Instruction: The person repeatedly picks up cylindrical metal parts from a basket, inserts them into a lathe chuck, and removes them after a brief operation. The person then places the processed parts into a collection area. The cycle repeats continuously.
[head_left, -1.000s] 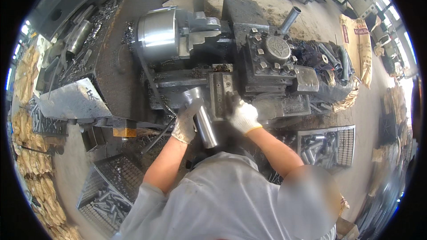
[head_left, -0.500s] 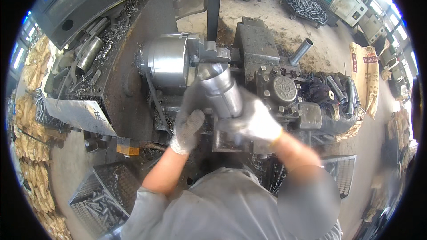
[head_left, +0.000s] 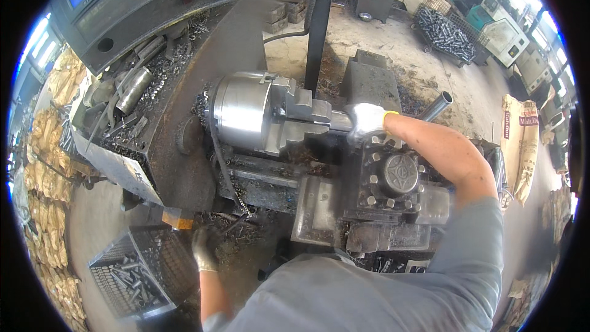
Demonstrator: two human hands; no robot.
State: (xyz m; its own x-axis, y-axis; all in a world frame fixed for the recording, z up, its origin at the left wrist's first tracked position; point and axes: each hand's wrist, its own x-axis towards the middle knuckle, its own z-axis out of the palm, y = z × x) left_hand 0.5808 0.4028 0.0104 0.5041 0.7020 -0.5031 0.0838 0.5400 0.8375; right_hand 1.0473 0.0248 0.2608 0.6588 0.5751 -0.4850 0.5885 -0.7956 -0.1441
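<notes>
My right hand, in a white glove, is closed around the outer end of a shiny metal cylinder. The cylinder's other end sits among the stepped jaws of the lathe chuck; how deep it goes is hidden. Low on the left, my gloved left hand hangs beside the machine, just below a small orange-yellow box. Its fingers are dark and blurred, so their pose does not show. The tool post with its bolts stands below my right forearm.
A wire basket holding metal pieces stands at lower left. A control panel overhangs the upper left. An upright tube rises behind my right forearm. Dark metal shavings lie around the machine bed.
The metal cylinder has gone from between both hands to the chuck jaws, with my right hand on its end. My left hand has let go and dropped to the lower left.
</notes>
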